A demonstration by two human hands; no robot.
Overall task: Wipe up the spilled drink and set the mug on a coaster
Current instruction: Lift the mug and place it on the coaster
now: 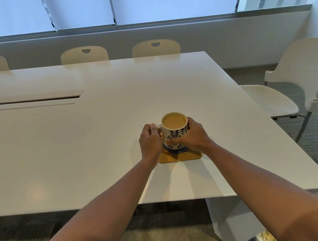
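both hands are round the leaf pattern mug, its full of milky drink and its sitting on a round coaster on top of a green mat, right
Not quite: the mat is yellow, not green, as the head view shows. The rest holds: the left hand and right hand grip the leaf-pattern mug, full of milky drink, on the round coaster.

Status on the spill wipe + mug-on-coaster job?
Done, apparently: no spill shows on the white table, and no cloth is in view. In hand: left hand holds the handle and right hand wraps the leaf-patterned mug, full of milky drink, over the dark round coaster on a yellow mat. Left: letting go.
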